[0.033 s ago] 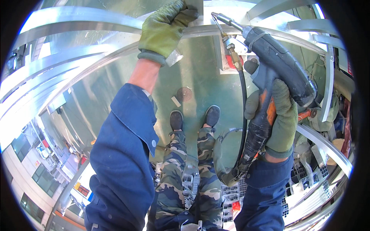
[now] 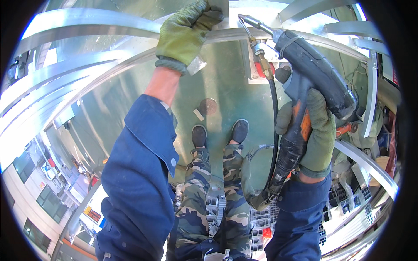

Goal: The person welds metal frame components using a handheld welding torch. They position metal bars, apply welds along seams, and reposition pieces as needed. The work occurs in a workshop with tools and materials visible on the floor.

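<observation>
Gloves (image 2: 180,41) matt cloth; tool (image 2: 320,63) matt plastic w/ shiny mtl nozzle (image 2: 257,23); rails (image 2: 91,18) glossy mtl.

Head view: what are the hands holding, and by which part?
The right hand holds the dark torch-like tool by its handle. The left hand is at a grey metal piece near the top edge; whether it grips that cannot be told.

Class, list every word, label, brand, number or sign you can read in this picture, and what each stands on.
No wording can be made out clearly.
Orange panel at lower left: too small and blurred to read.
Small sign on the pale wall: too small to read.
Black tool in the right hand: no legible lettering.
</observation>
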Available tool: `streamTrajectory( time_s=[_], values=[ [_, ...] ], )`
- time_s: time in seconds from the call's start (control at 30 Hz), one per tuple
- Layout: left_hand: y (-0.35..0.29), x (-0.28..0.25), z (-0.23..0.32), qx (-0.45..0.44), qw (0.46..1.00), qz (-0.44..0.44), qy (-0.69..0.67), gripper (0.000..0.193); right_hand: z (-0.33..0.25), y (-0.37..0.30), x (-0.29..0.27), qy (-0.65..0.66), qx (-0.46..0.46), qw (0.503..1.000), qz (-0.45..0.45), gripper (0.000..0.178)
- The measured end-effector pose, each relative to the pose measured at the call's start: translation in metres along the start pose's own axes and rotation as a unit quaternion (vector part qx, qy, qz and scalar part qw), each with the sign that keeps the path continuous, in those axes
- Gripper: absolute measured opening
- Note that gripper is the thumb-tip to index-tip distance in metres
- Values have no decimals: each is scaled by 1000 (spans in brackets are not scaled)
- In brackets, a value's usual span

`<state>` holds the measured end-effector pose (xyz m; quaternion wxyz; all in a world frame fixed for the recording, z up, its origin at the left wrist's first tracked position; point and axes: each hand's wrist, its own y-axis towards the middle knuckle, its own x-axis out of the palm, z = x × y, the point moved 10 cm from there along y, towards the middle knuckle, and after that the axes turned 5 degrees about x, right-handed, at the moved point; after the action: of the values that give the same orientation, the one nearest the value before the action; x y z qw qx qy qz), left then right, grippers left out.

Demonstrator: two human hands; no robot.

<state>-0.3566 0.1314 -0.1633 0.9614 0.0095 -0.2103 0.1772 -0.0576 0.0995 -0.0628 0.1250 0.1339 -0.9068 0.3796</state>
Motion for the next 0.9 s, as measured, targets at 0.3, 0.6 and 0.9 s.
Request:
streamTrajectory(
  time_s=[0.3, 0.6, 0.9],
  values=[
    [-1, -3, 9, 49, 997, -2, 67, 20, -3, 3, 6, -6, -8, 1000, 3, 48],
    [-11, 11, 24, 33, 988, 10, 153, 30, 2, 8, 4, 24, -23, 999, 1, 45],
    [-9, 6, 29, 46, 966, 36, 253, 22, -1, 8, 7, -13, -6, 999, 29, 42]
  ],
)
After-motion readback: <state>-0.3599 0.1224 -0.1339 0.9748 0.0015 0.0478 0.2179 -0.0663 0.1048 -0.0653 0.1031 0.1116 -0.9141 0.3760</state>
